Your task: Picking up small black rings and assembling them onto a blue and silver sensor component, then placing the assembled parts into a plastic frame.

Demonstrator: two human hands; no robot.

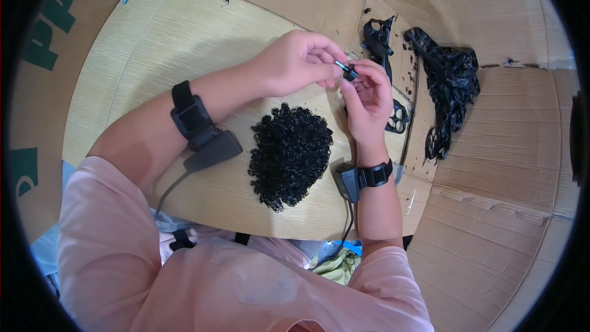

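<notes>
Holding the black-headed bolt above the far right of the tabletop, shaft angled up-left, probably for clear sight and fine fingertip control. Black curl pile sits nearer the body, likely for short reach. Right grip: closed, thumb and fingers pinching the black head. Left grip: nearly closed at the shaft end; can't tell if clamped.

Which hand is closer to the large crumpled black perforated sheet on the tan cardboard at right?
Right. The right hand is just left of the crumpled black sheet, not touching it; the left hand is farther left, beyond the right hand.
</notes>
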